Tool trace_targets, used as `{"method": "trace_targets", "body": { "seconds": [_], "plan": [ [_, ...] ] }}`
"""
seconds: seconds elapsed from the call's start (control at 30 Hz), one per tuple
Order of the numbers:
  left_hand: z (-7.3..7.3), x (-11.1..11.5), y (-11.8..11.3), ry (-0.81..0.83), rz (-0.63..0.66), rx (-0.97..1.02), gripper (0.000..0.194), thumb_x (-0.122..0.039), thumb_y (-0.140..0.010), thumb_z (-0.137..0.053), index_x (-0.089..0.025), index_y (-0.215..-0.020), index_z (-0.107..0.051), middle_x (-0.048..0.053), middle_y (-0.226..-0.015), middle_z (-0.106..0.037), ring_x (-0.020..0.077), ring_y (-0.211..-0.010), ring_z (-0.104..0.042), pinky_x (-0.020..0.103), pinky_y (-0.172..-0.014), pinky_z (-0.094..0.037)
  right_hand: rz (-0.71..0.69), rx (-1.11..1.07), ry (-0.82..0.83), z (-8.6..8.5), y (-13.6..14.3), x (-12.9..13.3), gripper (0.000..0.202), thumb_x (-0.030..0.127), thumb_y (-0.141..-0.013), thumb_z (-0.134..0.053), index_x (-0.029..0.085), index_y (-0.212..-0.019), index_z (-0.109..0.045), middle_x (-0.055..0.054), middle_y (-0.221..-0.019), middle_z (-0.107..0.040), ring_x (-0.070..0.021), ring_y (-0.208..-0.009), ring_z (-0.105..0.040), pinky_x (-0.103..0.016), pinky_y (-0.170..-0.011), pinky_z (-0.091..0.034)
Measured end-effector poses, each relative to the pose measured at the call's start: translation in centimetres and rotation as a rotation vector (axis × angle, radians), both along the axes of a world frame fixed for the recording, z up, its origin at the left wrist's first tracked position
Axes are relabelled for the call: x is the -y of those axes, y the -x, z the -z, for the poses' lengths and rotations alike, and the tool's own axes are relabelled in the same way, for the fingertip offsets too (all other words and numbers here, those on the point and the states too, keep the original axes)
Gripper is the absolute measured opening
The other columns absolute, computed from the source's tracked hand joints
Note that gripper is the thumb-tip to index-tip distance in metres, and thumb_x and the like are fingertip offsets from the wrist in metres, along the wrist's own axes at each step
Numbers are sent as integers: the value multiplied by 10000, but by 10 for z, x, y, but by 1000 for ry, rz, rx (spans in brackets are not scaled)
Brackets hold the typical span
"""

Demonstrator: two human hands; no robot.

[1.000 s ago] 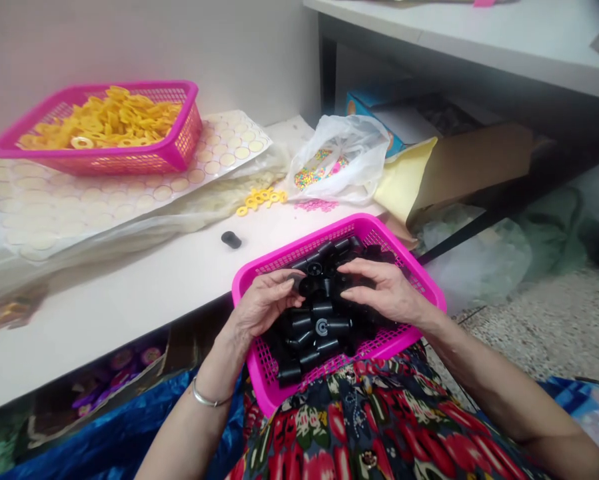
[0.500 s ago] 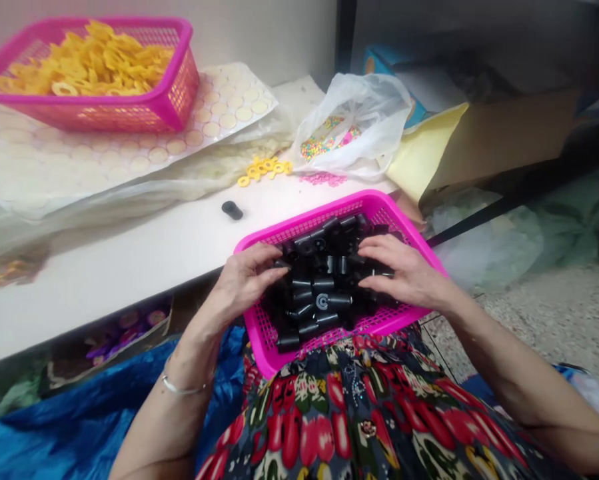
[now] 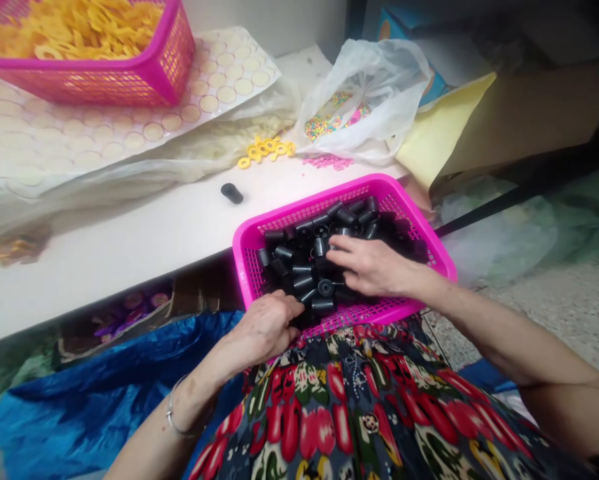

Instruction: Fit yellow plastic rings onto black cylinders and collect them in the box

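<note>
A pink plastic mesh basket (image 3: 246,267) rests at my lap, loaded with small black hollow cylinders (image 3: 324,288). My left hand (image 3: 266,327) lies over the basket's near left corner, its fingers curled down inside by the cylinders. What those fingers hold, if anything, is hidden. Over the middle of the pile, my right hand (image 3: 374,267) has its fingers apart, their tips touching the cylinders. A single black cylinder (image 3: 232,193) lies on the white table beyond the basket.
Another pink basket (image 3: 176,60), heaped with yellow ring-shaped pieces (image 3: 79,30), stands on a sheet of round labels (image 3: 209,103). Some yellow pieces (image 3: 266,150), pink bits (image 3: 328,162) and a plastic bag (image 3: 379,100) of coloured beads lie on the white table (image 3: 129,247).
My left hand has moved from the basket's left side to its near left corner. My right hand has shifted left over the pile. The view has tilted slightly.
</note>
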State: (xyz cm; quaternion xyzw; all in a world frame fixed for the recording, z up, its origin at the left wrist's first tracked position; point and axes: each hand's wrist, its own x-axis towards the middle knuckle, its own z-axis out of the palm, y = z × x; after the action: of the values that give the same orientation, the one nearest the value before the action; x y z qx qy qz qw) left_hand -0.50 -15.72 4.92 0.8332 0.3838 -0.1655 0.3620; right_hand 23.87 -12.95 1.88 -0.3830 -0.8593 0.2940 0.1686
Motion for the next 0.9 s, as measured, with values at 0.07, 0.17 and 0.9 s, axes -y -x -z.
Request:
{"method": "trace_targets", "body": {
  "seconds": [0.07, 0.17, 0.9],
  "plan": [
    [0, 0, 4, 12, -24, 10, 104, -194, -737, -536, -168, -805, -609, 56, -803, -623, 203, -819, -546, 293, -703, -412, 13, -54, 30, 1, -12, -11, 350, 156, -773, -508, 198, -1118, -550, -86, -1234, -487, -222, -1031, -535, -373, -852, -468],
    [4, 0, 9, 2, -85, 53, 156, -227, -753, -548, -180, -876, -630, 57, -822, -624, 204, -830, -551, 294, -717, -416, 180, -311, 227, 1, -25, -20, 421, 208, -752, -585, 216, -1167, -520, -69, -1199, -524, -221, -1043, -540, -386, -874, -470],
    [2, -30, -25, -118, -71, 333, 223, -213, -801, -516, -200, -994, -628, 59, -937, -617, 190, -881, -532, 312, -779, -428, 382, -777, 555, 1, -28, -10, 676, 249, -632, -732, 266, -1240, -437, -69, -1262, -488, -217, -1087, -555, -442, -952, -468]
  ]
}}
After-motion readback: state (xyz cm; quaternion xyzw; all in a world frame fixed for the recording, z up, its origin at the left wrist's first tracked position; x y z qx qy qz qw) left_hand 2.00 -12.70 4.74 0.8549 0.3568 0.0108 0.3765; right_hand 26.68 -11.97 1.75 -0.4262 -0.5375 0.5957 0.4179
